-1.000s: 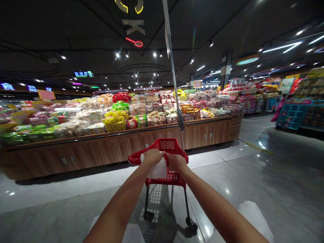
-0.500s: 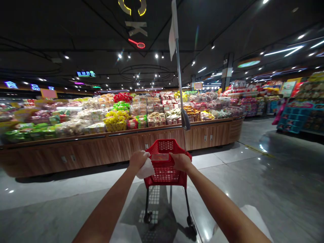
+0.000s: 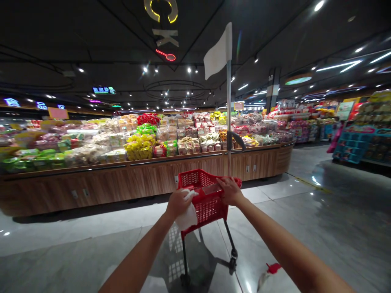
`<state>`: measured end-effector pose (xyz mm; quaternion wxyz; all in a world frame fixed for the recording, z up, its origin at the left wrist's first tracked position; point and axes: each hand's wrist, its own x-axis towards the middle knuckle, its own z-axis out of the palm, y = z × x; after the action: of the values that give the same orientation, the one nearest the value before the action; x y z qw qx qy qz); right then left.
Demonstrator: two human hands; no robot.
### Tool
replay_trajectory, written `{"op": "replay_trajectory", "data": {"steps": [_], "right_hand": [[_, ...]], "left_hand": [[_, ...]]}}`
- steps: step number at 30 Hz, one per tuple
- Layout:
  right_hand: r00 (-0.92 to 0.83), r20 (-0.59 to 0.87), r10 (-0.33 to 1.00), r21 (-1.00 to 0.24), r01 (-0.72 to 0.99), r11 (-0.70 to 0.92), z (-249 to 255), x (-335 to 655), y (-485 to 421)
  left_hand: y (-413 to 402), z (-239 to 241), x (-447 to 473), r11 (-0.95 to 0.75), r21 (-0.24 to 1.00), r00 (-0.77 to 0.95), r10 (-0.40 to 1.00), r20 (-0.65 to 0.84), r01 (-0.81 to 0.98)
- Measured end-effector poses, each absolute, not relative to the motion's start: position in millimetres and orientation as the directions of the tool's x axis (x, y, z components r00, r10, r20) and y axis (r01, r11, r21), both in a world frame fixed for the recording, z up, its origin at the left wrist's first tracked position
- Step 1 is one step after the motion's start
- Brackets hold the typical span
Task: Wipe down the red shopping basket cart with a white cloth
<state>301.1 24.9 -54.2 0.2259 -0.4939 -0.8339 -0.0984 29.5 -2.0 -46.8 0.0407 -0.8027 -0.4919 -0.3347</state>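
A small red shopping cart (image 3: pixel 204 194) on black wheels stands on the grey floor in front of me, tilted to the right. My left hand (image 3: pixel 179 202) grips its near left rim and also clutches a white cloth (image 3: pixel 187 217). My right hand (image 3: pixel 229 190) is closed over the right end of the cart's rim. A metal pole (image 3: pixel 229 118) rises from the cart's right side and carries a white flag (image 3: pixel 218 53) at its top.
A long wooden display island (image 3: pixel 128 177) piled with packaged snacks runs across just beyond the cart. More shelves (image 3: pixel 363 130) stand at the right. Glossy grey floor (image 3: pixel 320 211) opens to the right.
The cart has swung and tilted to the right, the pole and flag moving right with it. My left hand shifted right along the rim, still holding the cloth.
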Motion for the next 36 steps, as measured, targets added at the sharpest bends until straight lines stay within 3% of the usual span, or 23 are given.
{"op": "replay_trajectory", "data": {"steps": [3,6,13,19,27,36], "right_hand": [[-0.581,0.523,0.624,-0.088,0.691,0.717,-57.5,277.9,6.7],[-0.539,0.597,0.594,-0.143,0.657,0.74,-62.8,263.0,-4.4],[-0.349,0.664,0.661,-0.176,0.786,0.592,-73.7,249.4,-22.9],[-0.228,0.702,0.675,-0.129,0.891,0.436,-78.2,226.9,-44.9],[-0.236,0.815,0.529,-0.077,0.861,0.503,-92.7,267.9,-31.7],[-0.113,0.874,0.472,-0.161,0.85,0.502,-103.4,300.7,-17.2]], "left_hand": [[-4.8,-48.2,52.6,-0.532,0.413,0.276,0.799,0.534,0.739],[3.2,-50.0,56.5,-0.541,0.471,0.291,0.813,0.504,0.697],[30.8,-74.1,46.1,-0.495,0.45,0.231,0.821,0.522,0.743],[18.0,-97.0,74.4,-0.556,0.379,0.198,0.718,0.667,0.74],[34.3,-109.2,52.1,-0.454,0.37,0.191,0.802,0.565,0.81],[-4.4,-111.2,146.3,-0.482,0.314,0.183,0.736,0.652,0.818]]}}
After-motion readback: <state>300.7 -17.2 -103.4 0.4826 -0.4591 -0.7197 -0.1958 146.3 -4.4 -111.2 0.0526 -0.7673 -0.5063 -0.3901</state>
